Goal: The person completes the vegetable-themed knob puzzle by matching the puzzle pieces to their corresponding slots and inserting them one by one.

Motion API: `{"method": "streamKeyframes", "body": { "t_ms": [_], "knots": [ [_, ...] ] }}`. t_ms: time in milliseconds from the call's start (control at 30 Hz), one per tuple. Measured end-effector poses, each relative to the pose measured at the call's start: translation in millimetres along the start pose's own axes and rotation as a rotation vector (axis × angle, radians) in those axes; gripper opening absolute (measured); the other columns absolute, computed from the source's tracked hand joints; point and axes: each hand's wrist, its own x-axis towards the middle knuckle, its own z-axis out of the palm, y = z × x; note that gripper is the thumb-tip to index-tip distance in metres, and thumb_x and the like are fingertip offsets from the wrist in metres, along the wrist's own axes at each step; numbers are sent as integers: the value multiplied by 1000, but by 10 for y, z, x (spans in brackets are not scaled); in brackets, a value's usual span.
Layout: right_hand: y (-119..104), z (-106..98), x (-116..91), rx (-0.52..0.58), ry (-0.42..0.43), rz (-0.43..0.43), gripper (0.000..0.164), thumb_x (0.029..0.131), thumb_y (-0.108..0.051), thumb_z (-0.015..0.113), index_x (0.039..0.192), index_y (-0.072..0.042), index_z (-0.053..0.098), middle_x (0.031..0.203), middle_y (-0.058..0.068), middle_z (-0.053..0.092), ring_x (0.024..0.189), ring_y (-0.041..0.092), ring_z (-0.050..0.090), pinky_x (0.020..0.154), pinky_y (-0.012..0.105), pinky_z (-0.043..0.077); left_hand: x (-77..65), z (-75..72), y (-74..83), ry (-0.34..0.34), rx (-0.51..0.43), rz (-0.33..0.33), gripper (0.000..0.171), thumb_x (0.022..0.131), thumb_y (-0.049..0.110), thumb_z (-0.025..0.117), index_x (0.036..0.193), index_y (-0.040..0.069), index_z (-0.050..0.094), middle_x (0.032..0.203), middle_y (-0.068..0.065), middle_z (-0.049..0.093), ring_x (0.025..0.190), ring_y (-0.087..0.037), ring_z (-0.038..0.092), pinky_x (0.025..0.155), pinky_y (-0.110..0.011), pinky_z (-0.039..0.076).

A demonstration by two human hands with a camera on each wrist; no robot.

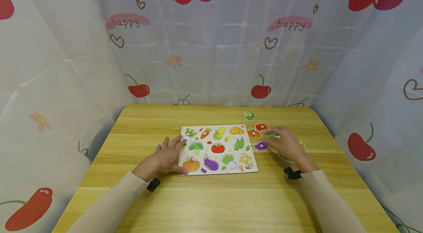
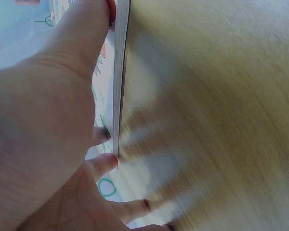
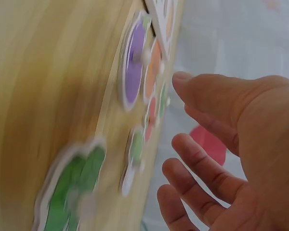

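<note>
A wooden vegetable puzzle board (image 1: 216, 170) lies flat on the table. My left hand (image 1: 166, 156) rests on its left edge with the fingers spread and the thumb at the front corner. In the left wrist view, fingertips (image 2: 104, 163) touch the board's edge (image 2: 119, 82). My right hand (image 1: 289, 146) hovers over the loose pieces to the board's right, holding nothing. The right wrist view shows its fingers apart and loosely bent. Nearest to them are an eggplant piece (image 1: 261, 146), a pumpkin piece (image 1: 253, 134), a tomato piece (image 1: 261, 127) and a green-and-white vegetable piece (image 3: 133, 154).
A broccoli-like piece (image 1: 250, 116) lies toward the back of the wooden table (image 1: 211, 203). Partly under the right hand are a leafy green piece (image 3: 70, 192) and a yellow-orange piece (image 1: 301, 143). Cherry-print curtains (image 1: 211, 60) enclose the back and sides.
</note>
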Motion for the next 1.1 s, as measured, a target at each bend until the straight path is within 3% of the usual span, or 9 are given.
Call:
{"method": "streamKeyframes", "body": {
  "t_ms": [333,500,700,833,967,1100],
  "knots": [
    [485,-327,-279,20,-15,80,52,105,-26,90,148,0,76,156,37,65,140,64,62,113,81,53,-13,15,3,4,-8,-1,127,95,60,93,186,7,21,197,-22,9,173,-74,9,132,-94,21],
    [719,-457,-388,7,-8,102,58,105,-25,91,152,4,72,157,41,63,135,67,65,106,79,58,-14,16,-3,1,-10,-1,128,95,60,93,186,7,21,197,-22,8,174,-74,8,133,-94,20],
    [954,-497,-436,12,-9,134,52,106,-20,89,148,8,73,148,40,71,126,62,73,103,75,62,-9,24,-10,-1,-15,0,127,96,59,93,186,7,20,197,-22,7,174,-74,8,133,-93,19],
    [1033,-490,-430,19,-5,151,37,108,-16,86,136,6,79,127,33,83,111,51,82,91,59,68,-6,25,-4,3,-24,0,127,95,59,94,186,7,21,197,-22,8,174,-74,8,133,-94,20],
    [1075,-460,-409,12,1,167,24,110,-14,83,126,2,84,112,24,87,100,39,84,79,37,62,-10,26,-1,0,-21,0,128,95,59,94,186,6,21,197,-22,8,174,-74,8,133,-93,20],
    [1093,-419,-384,2,23,166,18,112,-15,81,120,0,86,108,20,88,100,40,84,78,36,62,-12,10,5,7,-11,5,128,95,58,94,186,6,21,197,-23,8,173,-75,9,132,-94,21]
  ]
}}
